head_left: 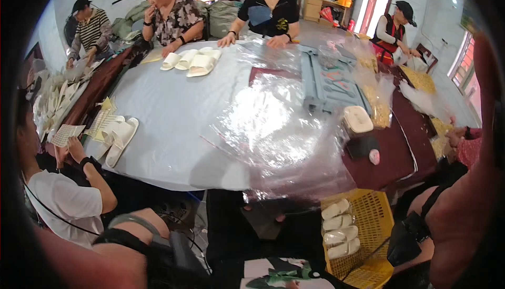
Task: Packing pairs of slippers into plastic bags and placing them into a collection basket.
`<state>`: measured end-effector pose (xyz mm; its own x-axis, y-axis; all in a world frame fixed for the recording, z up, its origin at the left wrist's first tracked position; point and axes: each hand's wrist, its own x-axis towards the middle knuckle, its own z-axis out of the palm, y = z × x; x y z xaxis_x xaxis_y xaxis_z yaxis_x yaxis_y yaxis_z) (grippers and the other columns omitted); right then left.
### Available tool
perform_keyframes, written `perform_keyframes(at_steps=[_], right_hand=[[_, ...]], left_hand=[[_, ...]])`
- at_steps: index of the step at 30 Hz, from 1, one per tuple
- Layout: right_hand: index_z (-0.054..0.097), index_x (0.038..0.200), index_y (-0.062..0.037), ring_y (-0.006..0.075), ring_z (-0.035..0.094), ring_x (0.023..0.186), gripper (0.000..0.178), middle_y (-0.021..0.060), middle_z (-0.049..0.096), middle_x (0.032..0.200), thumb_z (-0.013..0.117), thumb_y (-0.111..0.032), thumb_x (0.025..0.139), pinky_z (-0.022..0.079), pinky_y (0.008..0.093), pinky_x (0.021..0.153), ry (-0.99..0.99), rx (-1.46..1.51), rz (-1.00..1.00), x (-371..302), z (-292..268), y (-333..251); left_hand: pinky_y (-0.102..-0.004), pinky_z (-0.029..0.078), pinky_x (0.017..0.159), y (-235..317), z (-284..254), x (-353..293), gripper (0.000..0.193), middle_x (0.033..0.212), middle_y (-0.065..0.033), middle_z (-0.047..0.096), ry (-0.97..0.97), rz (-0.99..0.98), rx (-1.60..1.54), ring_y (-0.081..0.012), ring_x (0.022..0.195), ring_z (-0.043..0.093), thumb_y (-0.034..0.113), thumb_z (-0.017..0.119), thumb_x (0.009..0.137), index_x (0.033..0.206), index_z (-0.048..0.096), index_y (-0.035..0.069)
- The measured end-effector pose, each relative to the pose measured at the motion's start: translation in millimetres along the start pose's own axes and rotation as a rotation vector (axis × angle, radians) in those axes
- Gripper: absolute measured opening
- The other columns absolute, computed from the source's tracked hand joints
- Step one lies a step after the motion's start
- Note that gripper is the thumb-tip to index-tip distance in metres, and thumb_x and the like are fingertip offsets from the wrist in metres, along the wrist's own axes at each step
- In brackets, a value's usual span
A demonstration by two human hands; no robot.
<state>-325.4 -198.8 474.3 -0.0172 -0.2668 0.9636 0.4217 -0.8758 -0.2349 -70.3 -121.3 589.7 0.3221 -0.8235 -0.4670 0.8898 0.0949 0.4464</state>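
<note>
Both my arms are raised close to the camera at the picture's edges. My left hand (79, 260) is a blurred shape at the lower left, its fingers out of sight. My right hand (465, 220) looms large at the right rim, too near and dark for its grip to show. Black straps with small dark devices (416, 229) go round my forearms. Nearest in front is the table, with a wide sheet of clear plastic bags (273, 126) on it. Cream slippers (122, 136) lie at its left, and more slippers (197, 62) at the far side.
A yellow basket (371, 215) with several bagged slippers stands below the table's front right. A grey tool case (334, 81), a cream tub (357, 119) and bags of small yellow pieces (379, 99) are at the right. Several people sit or stand around; one holds a card (67, 135).
</note>
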Motion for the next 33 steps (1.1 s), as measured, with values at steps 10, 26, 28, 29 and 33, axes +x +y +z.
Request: perform_keyframes(at_steps=[10,26,28,29,33], right_hand=[[-0.009,0.148,-0.0176,0.0347,0.018,0.137,0.101,0.019,-0.011,0.152,0.063,-0.048,0.084,0.046,0.0517,0.085,0.3,-0.546,-0.417,68.4,39.9,-54.9],[0.025,0.126,-0.0128,0.0267,0.025,0.118,0.053,0.0104,0.023,0.129,0.052,-0.042,0.091,0.046,0.0482,0.077,0.329,0.145,-0.253,36.8,-17.0,-22.3],[0.026,0.123,-0.0128,0.0264,0.027,0.116,0.05,0.0099,0.024,0.126,0.052,-0.042,0.091,0.046,0.0479,0.076,0.343,0.263,-0.2,29.4,-12.6,-19.7],[0.027,0.122,-0.0129,0.0263,0.028,0.114,0.049,0.0096,0.025,0.124,0.052,-0.042,0.091,0.046,0.0477,0.076,0.344,0.325,-0.167,34.5,-6.8,-10.7],[0.029,0.116,-0.0129,0.0257,0.031,0.109,0.043,0.0087,0.028,0.118,0.052,-0.04,0.091,0.046,0.0471,0.075,0.327,0.574,-0.061,21.5,5.4,-10.9]], left_hand=[[-0.0522,0.034,0.099,21.6,-74.4,21.8,0.038,0.117,-0.0213,0.051,1.023,-2.192,-1.151,-0.0364,0.109,0.05,0.028,0.044,0.096,0.128,0.043,0.008],[-0.0493,0.04,0.092,-52.5,-35.7,87.5,0.03,0.115,-0.0197,0.054,2.124,-1.846,-2.29,-0.0389,0.108,0.05,0.022,0.058,0.087,0.11,0.06,0.002],[-0.0498,0.043,0.074,-65.5,-53.3,94.9,0.021,0.091,-0.0183,0.062,2.299,-2.219,-2.172,-0.0408,0.094,0.054,0.019,0.064,0.081,0.087,0.065,-0.001],[-0.0505,0.043,0.069,-62.0,-49.8,95.1,0.02,0.084,-0.0179,0.063,2.35,-2.267,-2.037,-0.041,0.09,0.056,0.018,0.065,0.079,0.084,0.066,-0.002],[-0.0499,0.042,0.067,-53.9,-59.3,91.8,0.021,0.079,-0.0177,0.064,2.363,-2.332,-2.079,-0.0404,0.083,0.058,0.019,0.067,0.077,0.079,0.067,-0.002]])
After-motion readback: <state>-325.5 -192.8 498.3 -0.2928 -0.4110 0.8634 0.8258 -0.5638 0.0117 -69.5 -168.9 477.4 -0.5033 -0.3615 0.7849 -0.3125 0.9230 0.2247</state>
